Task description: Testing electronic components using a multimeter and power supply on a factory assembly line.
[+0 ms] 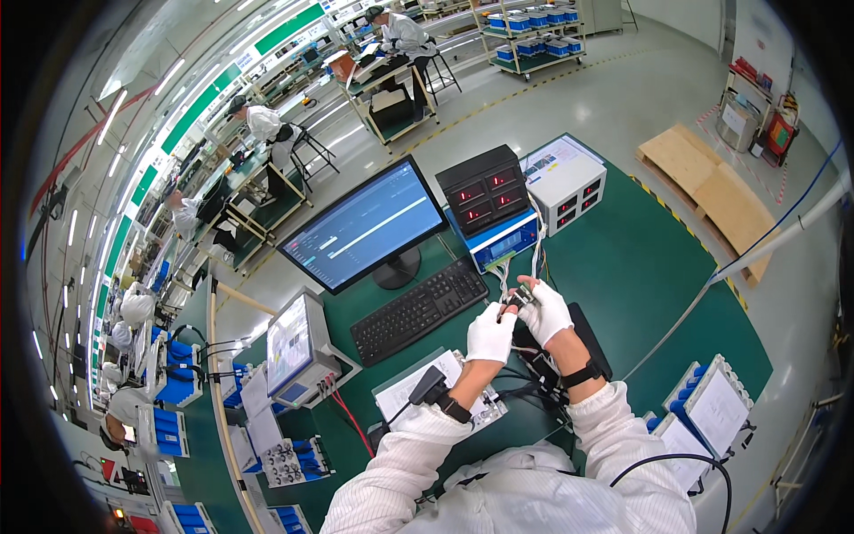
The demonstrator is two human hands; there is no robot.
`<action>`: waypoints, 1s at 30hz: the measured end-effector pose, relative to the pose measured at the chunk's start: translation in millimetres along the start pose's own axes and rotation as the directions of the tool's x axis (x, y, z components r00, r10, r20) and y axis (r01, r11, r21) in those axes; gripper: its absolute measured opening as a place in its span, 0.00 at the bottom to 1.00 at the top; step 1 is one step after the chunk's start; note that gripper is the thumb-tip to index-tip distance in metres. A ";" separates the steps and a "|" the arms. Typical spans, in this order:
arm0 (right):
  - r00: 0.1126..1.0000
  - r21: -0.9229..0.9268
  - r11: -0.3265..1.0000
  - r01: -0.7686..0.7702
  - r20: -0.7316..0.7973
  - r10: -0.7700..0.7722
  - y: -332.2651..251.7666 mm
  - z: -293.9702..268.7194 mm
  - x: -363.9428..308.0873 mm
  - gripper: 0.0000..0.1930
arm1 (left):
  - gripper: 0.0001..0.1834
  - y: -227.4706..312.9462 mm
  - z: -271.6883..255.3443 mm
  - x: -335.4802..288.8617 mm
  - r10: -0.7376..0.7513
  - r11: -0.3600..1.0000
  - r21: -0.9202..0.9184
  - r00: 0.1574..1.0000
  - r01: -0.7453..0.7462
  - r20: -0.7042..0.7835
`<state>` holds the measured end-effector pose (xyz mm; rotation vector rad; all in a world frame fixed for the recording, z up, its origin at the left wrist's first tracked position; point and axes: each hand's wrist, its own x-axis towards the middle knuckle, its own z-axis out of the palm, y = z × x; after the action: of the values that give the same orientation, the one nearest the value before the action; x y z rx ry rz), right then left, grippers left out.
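Both hands wear white gloves with bare fingertips and meet in front of a blue-fronted tester. Between them is a small dark and greenish piece, apparently a wire connector; the fingers cover much of it. My left hand pinches it from the left, fingers closed. My right hand grips it from the right, thumb and fingers together. White wires run down from the tester toward the hands. Black cables bunch below my wrists. Under my left forearm lies a white-topped battery pack.
A monitor and black keyboard stand left of the hands. A black box with red displays sits on the tester, beside a white box. Another instrument with red leads is at left. Battery packs lie at right. Co-workers sit farther off.
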<state>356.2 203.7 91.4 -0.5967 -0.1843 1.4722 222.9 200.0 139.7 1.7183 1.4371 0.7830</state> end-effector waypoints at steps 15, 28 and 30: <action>0.994 -0.018 0.996 0.089 -0.062 -0.090 4.1 17.7 -9.4 0.13 | 0.18 -1.6 3.5 -3.7 0.027 0.999 0.048 0.999 -0.026 -0.034; 0.985 -0.200 0.970 0.141 -0.068 -0.158 12.6 18.7 -10.7 0.13 | 0.16 0.3 4.2 -2.0 0.036 0.981 0.188 0.997 -0.047 0.063; 0.984 -0.200 0.968 0.150 -0.062 -0.166 15.9 20.3 -12.7 0.12 | 0.16 1.7 7.7 -0.3 0.059 0.984 0.163 0.997 -0.067 0.052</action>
<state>331.3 196.5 103.9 -0.7796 -0.3107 1.2821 230.1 198.4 137.1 1.9029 1.4558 0.6675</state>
